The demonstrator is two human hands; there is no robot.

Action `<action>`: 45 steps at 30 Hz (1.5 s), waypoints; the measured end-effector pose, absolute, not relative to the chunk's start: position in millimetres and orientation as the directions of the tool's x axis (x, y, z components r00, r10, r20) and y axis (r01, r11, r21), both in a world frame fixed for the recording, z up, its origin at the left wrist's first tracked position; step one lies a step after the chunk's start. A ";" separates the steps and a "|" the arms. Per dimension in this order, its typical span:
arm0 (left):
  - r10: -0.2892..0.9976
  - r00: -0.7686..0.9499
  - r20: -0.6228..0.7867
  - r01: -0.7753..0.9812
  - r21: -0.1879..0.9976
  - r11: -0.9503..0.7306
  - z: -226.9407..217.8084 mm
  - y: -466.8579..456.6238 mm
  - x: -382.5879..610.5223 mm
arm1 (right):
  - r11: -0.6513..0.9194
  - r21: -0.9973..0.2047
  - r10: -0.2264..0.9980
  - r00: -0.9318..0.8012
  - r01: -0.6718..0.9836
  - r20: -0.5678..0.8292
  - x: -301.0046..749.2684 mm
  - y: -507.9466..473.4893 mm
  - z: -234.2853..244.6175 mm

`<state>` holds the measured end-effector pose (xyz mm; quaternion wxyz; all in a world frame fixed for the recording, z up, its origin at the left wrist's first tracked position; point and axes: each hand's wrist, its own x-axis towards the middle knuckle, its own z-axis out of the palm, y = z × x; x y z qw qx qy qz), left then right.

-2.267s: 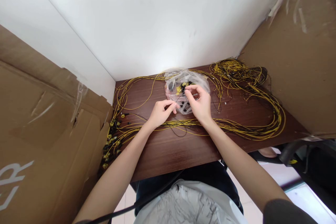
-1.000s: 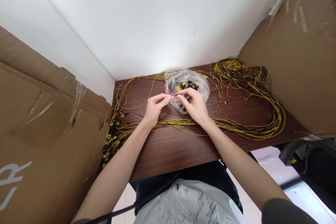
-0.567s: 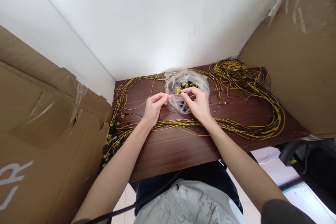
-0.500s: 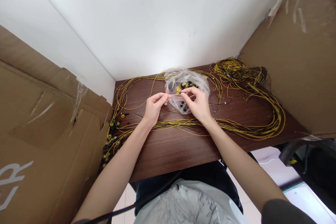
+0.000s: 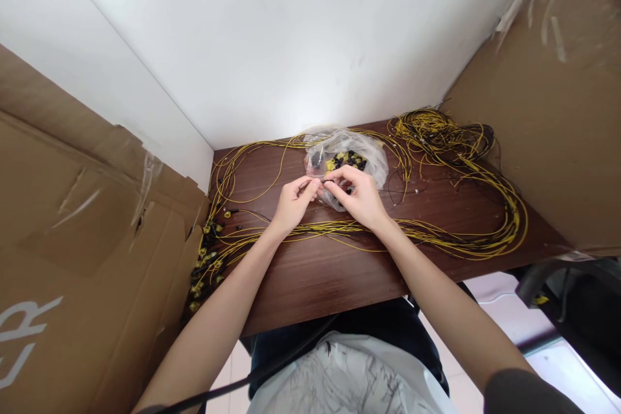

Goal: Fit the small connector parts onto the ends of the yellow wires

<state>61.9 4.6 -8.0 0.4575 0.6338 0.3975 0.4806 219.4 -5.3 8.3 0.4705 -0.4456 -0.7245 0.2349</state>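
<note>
My left hand [image 5: 294, 204] and my right hand [image 5: 358, 197] meet fingertip to fingertip over the dark wooden table [image 5: 320, 278], both pinched on a thin wire whose end sits between them. Just behind the fingers lies a clear plastic bag [image 5: 361, 155] holding small black and yellow connectors. A bundle of yellow wires [image 5: 436, 242] runs across the table under my wrists.
A tangled heap of yellow and black wires [image 5: 439, 132] fills the back right corner. More wires with yellow and black connectors [image 5: 206, 259] hang off the table's left edge. Cardboard sheets stand at the left [image 5: 82, 226] and right [image 5: 553, 116]. A white wall is behind.
Both hands have drawn slightly nearer and lower, away from the bag. Their fingertips have come closer together on the wire.
</note>
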 end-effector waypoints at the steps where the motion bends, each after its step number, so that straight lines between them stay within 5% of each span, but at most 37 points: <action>1: 0.941 0.222 0.257 0.070 0.958 -0.278 -8.2 4.9 61.8 | 0.499 -0.753 0.863 -0.174 0.428 0.474 219.1 -5.8 9.0; 28: 0.938 0.234 0.257 0.161 0.941 -0.298 -2.8 2.0 61.1 | 0.294 -0.837 0.897 0.169 0.461 0.408 225.1 0.9 2.8; 45: 0.936 0.251 0.246 0.132 0.950 -0.285 -4.6 1.8 61.9 | 0.441 -0.792 0.890 -0.095 0.422 0.445 219.1 -2.8 1.9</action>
